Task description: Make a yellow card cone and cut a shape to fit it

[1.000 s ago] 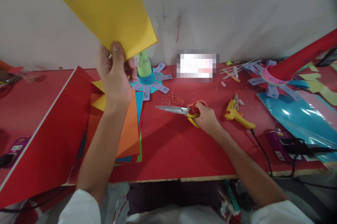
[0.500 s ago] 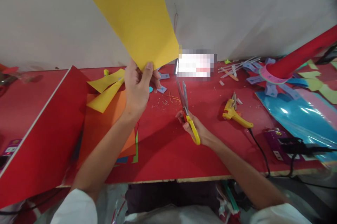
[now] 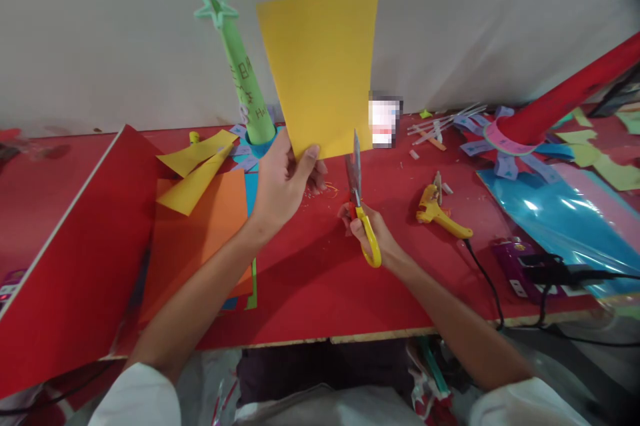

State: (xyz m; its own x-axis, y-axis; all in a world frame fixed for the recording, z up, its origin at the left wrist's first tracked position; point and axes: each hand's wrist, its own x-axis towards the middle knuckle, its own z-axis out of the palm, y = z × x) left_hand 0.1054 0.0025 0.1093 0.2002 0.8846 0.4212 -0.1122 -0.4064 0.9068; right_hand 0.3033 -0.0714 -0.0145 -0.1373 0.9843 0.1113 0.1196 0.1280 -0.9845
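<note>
A yellow sheet of paper (image 3: pixel 323 69) is pinched along its lower edge by my left hand (image 3: pixel 286 183), thumb in front, and stands up above the table. My right hand (image 3: pixel 373 233) is wrapped round the handles of a pair of scissors (image 3: pixel 369 236) with yellow and red grips. The blades point upward and are parted, with one blade in front of the sheet's lower right edge; I cannot tell whether they touch the paper. Behind my left hand, a green paper tube (image 3: pixel 245 79) with a star on top and writing on its side is partly hidden.
Yellow paper strips (image 3: pixel 193 166) lie over orange sheets (image 3: pixel 200 219) on the left, beside a standing red board (image 3: pixel 75 266). To the right are a yellow glue gun (image 3: pixel 440 213), a purple power box (image 3: pixel 515 269), blue plastic film (image 3: pixel 525 206) and a red tube (image 3: pixel 595 89).
My left hand has swung the yellow sheet to the right and turned it more upright, closer to the scissors. The green tube behind it has come into view. The scissors have barely moved.
</note>
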